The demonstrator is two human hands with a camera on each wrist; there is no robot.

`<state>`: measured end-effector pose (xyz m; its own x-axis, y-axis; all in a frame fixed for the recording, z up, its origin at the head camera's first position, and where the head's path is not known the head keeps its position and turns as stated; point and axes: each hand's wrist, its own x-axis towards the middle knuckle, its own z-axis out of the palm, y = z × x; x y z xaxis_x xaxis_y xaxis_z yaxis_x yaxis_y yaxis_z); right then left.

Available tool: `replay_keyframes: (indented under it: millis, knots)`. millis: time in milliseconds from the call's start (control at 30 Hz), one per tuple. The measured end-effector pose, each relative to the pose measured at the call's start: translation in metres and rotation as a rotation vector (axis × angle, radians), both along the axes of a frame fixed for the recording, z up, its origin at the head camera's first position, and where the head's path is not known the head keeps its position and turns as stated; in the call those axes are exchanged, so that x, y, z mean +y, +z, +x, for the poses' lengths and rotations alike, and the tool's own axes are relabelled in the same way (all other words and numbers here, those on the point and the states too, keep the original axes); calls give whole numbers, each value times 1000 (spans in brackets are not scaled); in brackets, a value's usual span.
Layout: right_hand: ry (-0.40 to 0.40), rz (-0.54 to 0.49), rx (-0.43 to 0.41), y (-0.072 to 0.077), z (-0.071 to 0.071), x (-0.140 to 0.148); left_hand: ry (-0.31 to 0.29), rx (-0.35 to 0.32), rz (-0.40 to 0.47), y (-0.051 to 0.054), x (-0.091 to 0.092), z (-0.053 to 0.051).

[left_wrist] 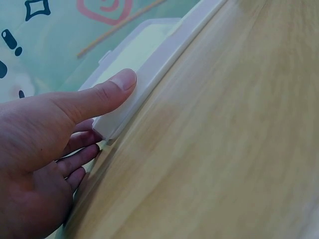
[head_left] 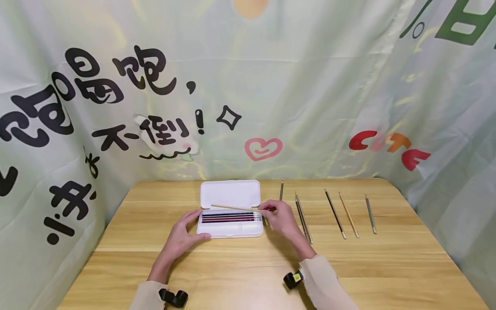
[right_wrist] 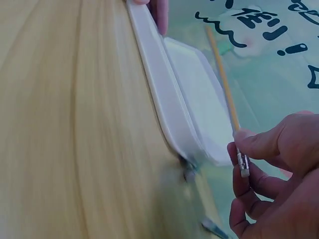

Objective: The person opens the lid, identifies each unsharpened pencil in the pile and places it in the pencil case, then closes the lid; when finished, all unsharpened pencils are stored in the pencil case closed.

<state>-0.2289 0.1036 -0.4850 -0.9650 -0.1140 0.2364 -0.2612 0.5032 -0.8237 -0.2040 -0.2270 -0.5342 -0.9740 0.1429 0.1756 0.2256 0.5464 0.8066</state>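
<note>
A white pencil case [head_left: 228,235] lies with its lid [head_left: 230,193] folded back, several dark and red pencils [head_left: 228,217] side by side inside. My left hand [head_left: 181,237] holds the case's left end; in the left wrist view its thumb [left_wrist: 112,92] lies on the front wall, with other fingers round the end. Between thumb and fingers, my right hand [head_left: 282,220] pinches a wood-coloured pencil [head_left: 232,207] near its eraser. That pencil is held over the back of the case, its far end pointing left, and in the right wrist view its metal band and white eraser [right_wrist: 243,170] show.
Right of the case, loose pencils lie on the wooden table [head_left: 248,267]: a dark one [head_left: 282,189] behind the right hand, a pair [head_left: 304,217] beside the wrist, then a black [head_left: 335,214], a wood-coloured [head_left: 349,215] and a grey one [head_left: 370,214]. A printed curtain [head_left: 310,86] encloses the back and sides.
</note>
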Motion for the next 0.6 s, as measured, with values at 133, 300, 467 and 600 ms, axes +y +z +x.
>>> replay_keyframes:
  millis: [133, 300, 467, 600]
  knots:
    - [21, 34, -17, -4, -3, -15, -7, 9, 8, -1, -1, 0]
    - [15, 132, 38, -10, -4, -28, -10, 9, 13, -2, 0, -1]
    - [-8, 216, 86, -13, -4, -36, -11, 11, 24, -1, 1, -1]
    - [4, 258, 117, -15, -3, -40, -9, 12, 12, -1, -1, -1]
